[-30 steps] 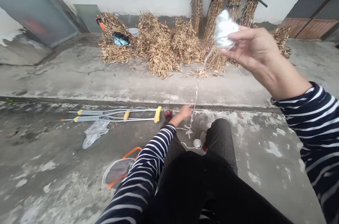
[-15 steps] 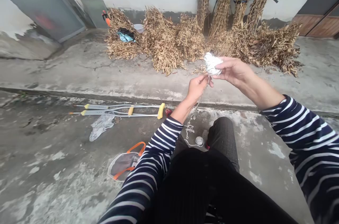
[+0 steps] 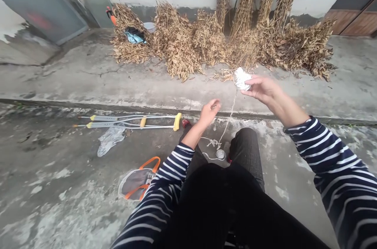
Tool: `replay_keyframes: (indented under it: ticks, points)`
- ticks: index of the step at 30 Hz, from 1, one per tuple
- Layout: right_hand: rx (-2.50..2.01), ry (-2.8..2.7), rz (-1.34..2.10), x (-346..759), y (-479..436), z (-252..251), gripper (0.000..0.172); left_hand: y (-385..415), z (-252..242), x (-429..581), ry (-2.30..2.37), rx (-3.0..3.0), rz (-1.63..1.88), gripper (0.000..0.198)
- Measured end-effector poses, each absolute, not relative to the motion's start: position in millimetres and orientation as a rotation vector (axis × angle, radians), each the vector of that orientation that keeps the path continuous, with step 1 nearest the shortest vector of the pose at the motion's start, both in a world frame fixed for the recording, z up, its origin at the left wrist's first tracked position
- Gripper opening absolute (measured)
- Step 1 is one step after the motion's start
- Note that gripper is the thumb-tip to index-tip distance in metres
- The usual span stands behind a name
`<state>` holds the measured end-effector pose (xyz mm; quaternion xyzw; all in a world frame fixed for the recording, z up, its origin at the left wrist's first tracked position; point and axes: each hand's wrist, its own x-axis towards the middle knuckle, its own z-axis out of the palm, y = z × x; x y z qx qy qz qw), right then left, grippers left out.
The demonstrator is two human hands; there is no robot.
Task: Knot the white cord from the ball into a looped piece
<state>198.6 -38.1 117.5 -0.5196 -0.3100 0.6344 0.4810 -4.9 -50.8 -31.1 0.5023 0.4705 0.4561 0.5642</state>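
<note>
1. Far left: a pair of aluminium crutches [image 3: 129, 122] w/ yellow grips lies flat on the concrete floor [image 3: 38, 154], close by the person's feet (prob. kept there to stay within reach).
2. Next along: a crumpled clear plastic bag [image 3: 110, 141], then a bag w/ orange handles [image 3: 138, 180], nearer the body.
3. L hand [image 3: 209, 111]: open, fingers loosely spread, holding nothing we can see.
4. Centre: white twine [image 3: 230, 113] drops to a small round spool [image 3: 220, 154] on the floor between the legs, w/ slack loops around it.
5. R hand [image 3: 262, 88]: half open, fingertips gripping a white wad [image 3: 243, 79] up at arm's length, which we judge keeps the twine hanging clear of the loops.
6. Behind: dried bean stalks [image 3: 176, 41] heaped by the wall, more tied in upright bundles [image 3: 247, 1] (prob. stood up to dry).
</note>
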Motion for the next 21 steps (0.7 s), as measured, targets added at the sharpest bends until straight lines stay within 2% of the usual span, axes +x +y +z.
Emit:
replay_keyframes:
  ticks: [5, 7, 11, 13, 15, 21]
  points:
    - [-1.206, -0.901, 1.730, 186.7, -50.0, 97.2, 0.036, -31.0, 5.0, 26.0, 0.753, 1.087, 1.173, 0.058]
    - [-1.159, -0.959, 1.759, 189.6, -53.7, 88.5, 0.041, -34.0, 7.7, 32.3, 0.747, 1.058, 1.155, 0.055]
    - [-1.076, -1.042, 1.712, 196.5, -65.8, 67.7, 0.051, -43.8, -6.2, 29.2, 0.845, 1.089, 1.154, 0.030]
    - [-1.046, -1.036, 1.653, 196.2, -73.7, 56.3, 0.057, -47.2, -13.6, 23.5, 0.868, 1.109, 1.165, 0.024]
    - [-1.019, -1.000, 1.612, 194.4, -81.1, 46.3, 0.058, -49.5, -17.2, 16.8, 0.865, 1.110, 1.160, 0.023]
    - [-0.945, -1.101, 1.654, 195.2, -96.3, 37.1, 0.043, -53.1, -5.8, -12.8, 0.644, 1.069, 0.922, 0.038]
